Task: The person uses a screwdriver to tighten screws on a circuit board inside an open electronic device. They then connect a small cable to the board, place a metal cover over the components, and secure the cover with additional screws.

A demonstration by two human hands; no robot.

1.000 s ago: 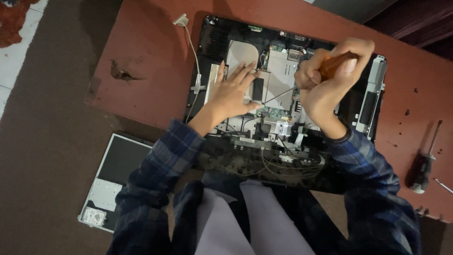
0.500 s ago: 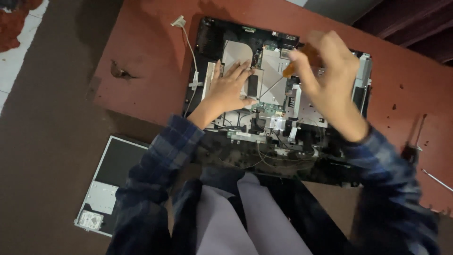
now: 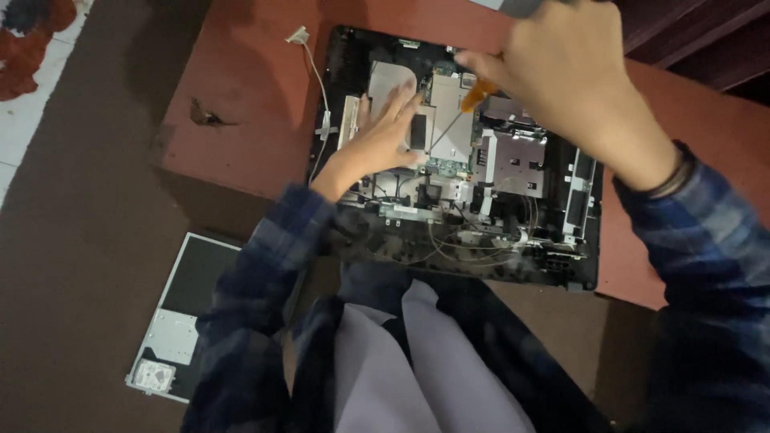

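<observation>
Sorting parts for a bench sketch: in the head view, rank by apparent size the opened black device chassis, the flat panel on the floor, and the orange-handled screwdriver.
1. Opened black device chassis
2. Flat panel on the floor, farther from the camera, so its true size is unsure
3. Orange-handled screwdriver, partly hidden by the right hand

An opened device chassis [image 3: 561, 265] is seen lying on a table [image 3: 241, 104], its circuit boards exposed. The left hand [image 3: 385, 136] is pressed flat on the boards' left part; to its right, a screwdriver [image 3: 461, 108] is gripped by the raised right hand [image 3: 561, 72], its tip set between them. A detached panel [image 3: 180, 321] is laid on the floor, below and left of the table.
</observation>
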